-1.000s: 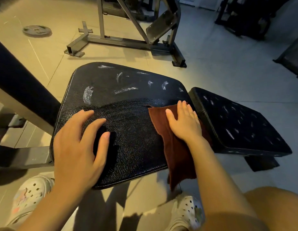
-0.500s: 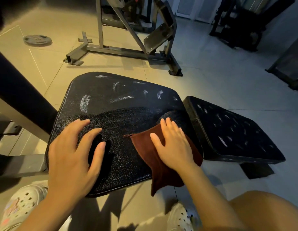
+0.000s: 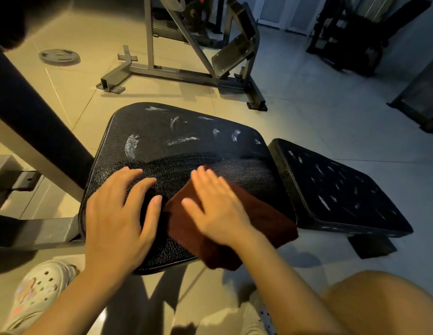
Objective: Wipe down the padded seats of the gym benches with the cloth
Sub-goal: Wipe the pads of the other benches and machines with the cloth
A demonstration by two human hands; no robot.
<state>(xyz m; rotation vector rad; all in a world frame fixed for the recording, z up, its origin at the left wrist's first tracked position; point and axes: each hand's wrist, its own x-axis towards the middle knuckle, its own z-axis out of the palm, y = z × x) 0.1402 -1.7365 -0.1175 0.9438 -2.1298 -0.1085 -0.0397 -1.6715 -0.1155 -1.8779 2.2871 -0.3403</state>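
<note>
A black padded seat (image 3: 176,143) fills the middle of the view, with pale smears on its far half. A dark red cloth (image 3: 266,218) lies on the seat's near right part and hangs over the front edge. My right hand (image 3: 218,206) presses flat on the cloth with straight fingers, blurred by motion. My left hand (image 3: 118,211) rests spread on the seat's near left part, beside the cloth. A second black pad (image 3: 336,187) adjoins the seat on the right, also marked with pale smears.
A dark padded bar (image 3: 29,122) slants across the left. A metal machine frame (image 3: 176,71) stands on the tiled floor beyond the seat, with a weight plate (image 3: 59,57) at far left. More dark equipment (image 3: 355,37) sits at the back right. My white shoe (image 3: 39,293) is below.
My right hand has swept the cloth leftward across the near part of the seat, from its right edge toward my left hand. The left hand has stayed in place.
</note>
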